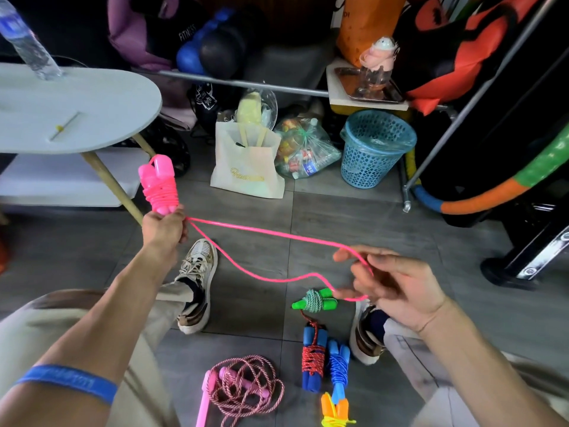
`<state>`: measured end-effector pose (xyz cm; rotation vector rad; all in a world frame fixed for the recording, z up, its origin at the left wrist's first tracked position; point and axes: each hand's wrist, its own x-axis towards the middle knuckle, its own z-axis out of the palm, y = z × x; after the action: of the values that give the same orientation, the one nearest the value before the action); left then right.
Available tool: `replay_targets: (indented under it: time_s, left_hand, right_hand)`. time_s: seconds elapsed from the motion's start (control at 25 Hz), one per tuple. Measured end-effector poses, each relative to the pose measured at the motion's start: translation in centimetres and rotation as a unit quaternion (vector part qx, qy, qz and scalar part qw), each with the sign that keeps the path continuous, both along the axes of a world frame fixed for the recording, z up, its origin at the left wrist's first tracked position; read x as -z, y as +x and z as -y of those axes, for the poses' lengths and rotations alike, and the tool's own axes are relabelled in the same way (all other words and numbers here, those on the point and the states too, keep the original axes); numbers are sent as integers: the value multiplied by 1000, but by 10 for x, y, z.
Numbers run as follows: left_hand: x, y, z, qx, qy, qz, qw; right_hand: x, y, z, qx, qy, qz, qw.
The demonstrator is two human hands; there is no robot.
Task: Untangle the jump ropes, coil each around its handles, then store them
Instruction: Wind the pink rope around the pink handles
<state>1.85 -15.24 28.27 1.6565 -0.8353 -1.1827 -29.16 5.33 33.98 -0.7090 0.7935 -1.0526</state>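
At nine o'clock the left hand [164, 224] grips the pink handles [158, 183], half wound with cord. The loose pink rope [268, 232] runs across to three o'clock, looping through the right hand's [397, 291] loosely curled fingers. At six o'clock, on the floor [246, 303], lie coiled ropes [320, 359] and a tangled one [243, 386].

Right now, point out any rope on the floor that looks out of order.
The pink-and-white rope lies in a loose heap by its pink handles, uncoiled. The green, red, blue and yellow ropes beside it are wound around their handles.
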Motion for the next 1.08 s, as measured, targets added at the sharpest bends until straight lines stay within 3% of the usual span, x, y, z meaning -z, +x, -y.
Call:
replay_targets:
  time_s: [0.08, 0.16, 0.2, 0.28, 0.36, 0.4, 0.48, 0.6, 0.72, 0.76, 0.88, 1.0, 1.08]
  left_hand:
    - [0, 2, 1, -12, 4, 8, 1000]
    - [-1, 4, 2, -12, 1, 26, 1000]
    - [-1, 4, 1, -5, -4, 37, 999]
    - [1, 2, -3, 23, -17, 56, 998]
    - [-1, -3, -7, 62, -41, 75, 994]
    - [-4, -7, -9, 87, -55, 93, 990]
    - [-14, -19, -16, 154, -86, 138, 975]
    - [-33, -45, -36, 248, -128, 187, 942]
    - [-52, -61, -56, 332, -164, 234, 899]
    - [-56, -64, -59, 360, -167, 237, 887]
    - [-67, -76, -73, 429, -164, 192, 867]
    - [-74, -91, -88, 488, -147, 81, 857]
    - [-74, -94, -87, 502, -148, 55, 851]
  right_hand:
    - [-3, -12, -2, 23, 28, -22, 999]
    - [-3, -18, -3, 12, 75, -156, 985]
    - [3, -18, -3, 3, 97, -273, 957]
    - [18, -17, 0, -40, 96, -524, 845]
    - [28, -16, 2, -141, 80, -638, 753]
    - [30, -16, 3, -173, 94, -646, 737]
    - [32, -16, 7, -152, 119, -643, 741]
    - [29, -11, 17, -12, 114, -643, 757]
    - [23, 4, 26, -2, 38, -709, 704]
    - [21, 14, 28, -4, 12, -695, 719]
    - [21, 48, 35, 7, -52, -546, 836]
    - [24, 75, 47, 19, -116, -494, 862]
    - [21, 85, 56, 42, -112, -448, 886]
